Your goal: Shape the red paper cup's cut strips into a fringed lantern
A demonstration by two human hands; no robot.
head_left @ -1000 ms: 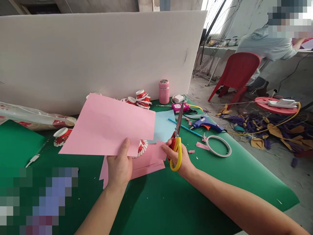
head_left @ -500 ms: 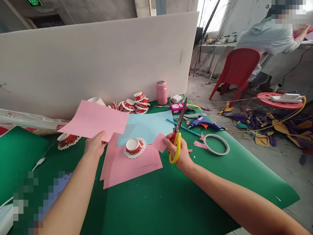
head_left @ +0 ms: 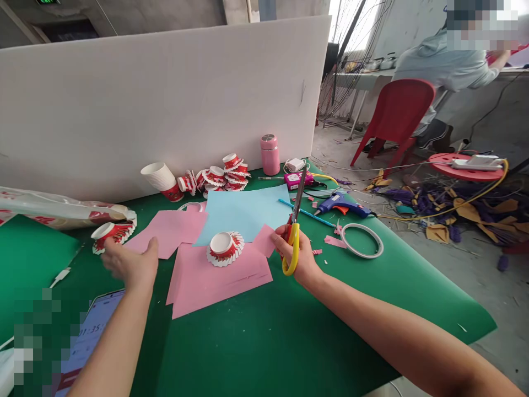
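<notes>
My right hand (head_left: 300, 255) grips yellow-and-red scissors (head_left: 292, 231) with the blades pointing up and away, and also pinches a small pink paper piece (head_left: 264, 241). My left hand (head_left: 130, 263) hovers open, palm down, just left of a pink sheet (head_left: 169, 231) lying flat on the green table (head_left: 264, 336). A cut red-and-white paper cup (head_left: 224, 249) stands upside down on more pink paper (head_left: 219, 278), in front of a light blue sheet (head_left: 248, 212). Another cut cup (head_left: 109, 234) lies beyond my left hand.
A white board stands behind the table. Near it are a white paper cup (head_left: 159, 179), a pile of cut cups (head_left: 223, 173), a pink flask (head_left: 269, 154), a blue glue gun (head_left: 341, 204) and a tape ring (head_left: 359, 241). A person sits on a red chair (head_left: 394, 118) at the right. A phone (head_left: 88, 336) lies lower left.
My left hand carried the pink sheet leftward, laid it flat on the table and let go. My right hand kept the scissors and pink piece almost still.
</notes>
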